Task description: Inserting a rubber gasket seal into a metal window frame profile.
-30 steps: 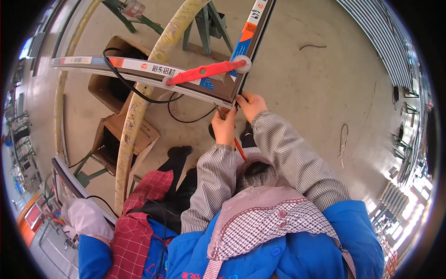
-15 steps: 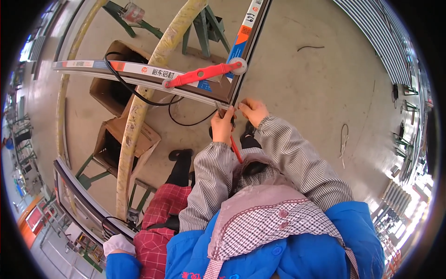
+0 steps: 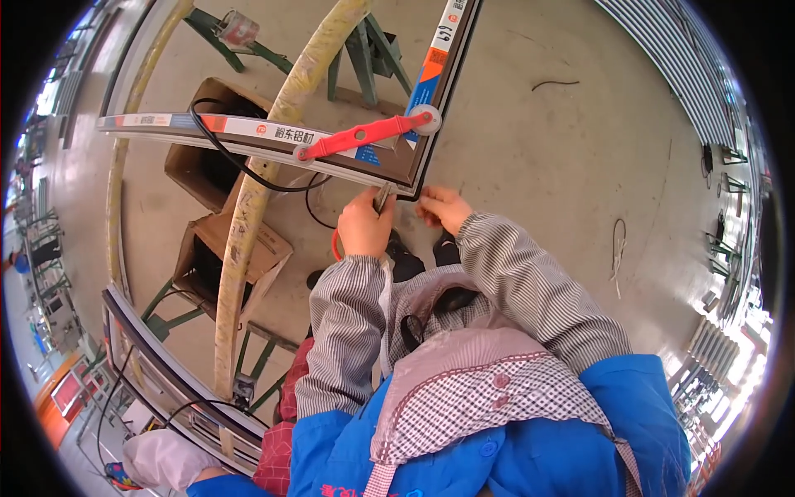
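My left hand (image 3: 364, 225) is closed around a red-handled tool that looks like pliers; its metal jaws (image 3: 383, 197) point up at the lower corner of a window frame (image 3: 400, 170). Most of the tool is hidden by the hand. A thin black rubber strip (image 3: 422, 180) follows the frame's outer edge and bends round that corner. Just right of the corner, my right hand (image 3: 445, 209) has its fingers curled together at the strip, seemingly pinching it. A red corner brace (image 3: 364, 135) with round suction-like ends spans the frame's two sides.
Yellow wrapped rails (image 3: 234, 273) support the frame from below. Open cardboard boxes (image 3: 228, 257) and green trestle legs (image 3: 360, 54) stand under it. Another person's gloved hand (image 3: 170, 460) is at lower left, beside more frames (image 3: 178, 377). Metal profiles (image 3: 679, 66) lie far right.
My left hand has moved left and turned the tool, so its red handle now shows left of the wrist. My right hand has lowered slightly. The co-worker's gloved hand has shifted left.
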Demonstrator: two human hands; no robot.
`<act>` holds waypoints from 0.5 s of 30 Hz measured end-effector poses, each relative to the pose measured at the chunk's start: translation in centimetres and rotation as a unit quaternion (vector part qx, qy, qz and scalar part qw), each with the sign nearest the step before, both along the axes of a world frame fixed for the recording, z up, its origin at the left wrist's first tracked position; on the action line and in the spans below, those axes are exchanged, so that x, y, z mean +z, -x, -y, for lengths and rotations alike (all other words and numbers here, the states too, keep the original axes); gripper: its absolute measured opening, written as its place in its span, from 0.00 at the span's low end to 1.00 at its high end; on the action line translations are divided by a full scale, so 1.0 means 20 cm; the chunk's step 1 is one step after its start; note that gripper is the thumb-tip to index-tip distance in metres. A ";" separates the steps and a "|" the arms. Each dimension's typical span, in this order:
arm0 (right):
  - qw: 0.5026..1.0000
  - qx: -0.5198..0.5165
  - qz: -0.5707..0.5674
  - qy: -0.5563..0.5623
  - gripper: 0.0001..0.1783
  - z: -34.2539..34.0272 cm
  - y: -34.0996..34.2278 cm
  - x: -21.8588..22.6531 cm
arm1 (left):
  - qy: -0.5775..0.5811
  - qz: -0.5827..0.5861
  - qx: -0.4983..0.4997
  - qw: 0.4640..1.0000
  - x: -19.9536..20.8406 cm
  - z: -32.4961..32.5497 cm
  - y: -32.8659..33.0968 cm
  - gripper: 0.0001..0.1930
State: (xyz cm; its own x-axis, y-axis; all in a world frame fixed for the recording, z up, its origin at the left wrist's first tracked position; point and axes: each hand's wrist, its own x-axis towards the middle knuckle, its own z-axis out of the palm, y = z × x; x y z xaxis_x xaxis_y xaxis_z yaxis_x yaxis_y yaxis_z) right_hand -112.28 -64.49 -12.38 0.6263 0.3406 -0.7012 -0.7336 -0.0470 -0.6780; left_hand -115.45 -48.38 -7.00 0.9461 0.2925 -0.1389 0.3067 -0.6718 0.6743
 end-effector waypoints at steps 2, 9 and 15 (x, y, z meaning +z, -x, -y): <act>0.997 0.011 0.069 -0.037 0.11 -0.01 0.03 0.00 | -0.014 -0.015 -0.009 1.000 -0.02 0.00 -0.03 0.12; 0.993 -0.052 0.046 0.100 0.10 -0.14 0.03 0.05 | -0.035 -0.078 0.003 0.996 -0.02 0.02 -0.07 0.14; 0.984 -0.120 0.013 0.129 0.13 -0.17 0.04 -0.01 | 0.175 -0.006 0.050 0.983 -0.01 -0.02 -0.07 0.12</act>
